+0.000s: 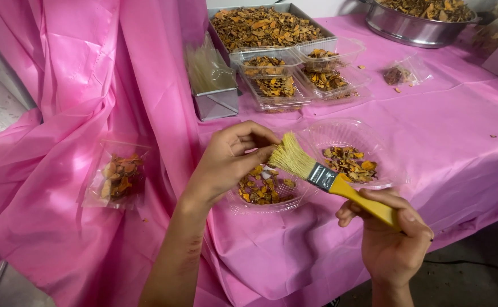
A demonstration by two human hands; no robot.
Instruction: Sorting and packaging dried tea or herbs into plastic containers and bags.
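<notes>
Table cover (459, 131): pink plastic sheet, spread over the table and hanging in folds at the left
Steel bowl (414, 28): stood at the far right corner, filled with dried orange-brown pieces
Metal tray (260, 25): lay at the far edge, heaped with the same dried pieces
Clear boxes (294, 71): sat just in front of the metal tray, side by side, each partly filled with dried pieces
Metal tin (215, 91): stood left of the clear boxes, holding a sheaf of clear bags
Filled bag (121, 176): rested on the hanging cloth at the left, packed with dried pieces
Right dish (345, 133): round clear plastic, behind the brush, holding a small pile of pieces
Near dish (263, 202): round clear plastic, below the left hand, holding orange and brown pieces
Left hand (229, 162): hovered over the near dish, fingertips pinched together against the bristle tips; whether a piece was pinched there, could not be told
Right hand (394, 239): closed around the yellow handle at its end
Brush (328, 179): flat paintbrush, pale bristles, metal band, yellow handle; held tilted above the gap between the two dishes, bristles toward the left hand
Small bag (399, 74): lay near the steel bowl, a few pieces inside
</notes>
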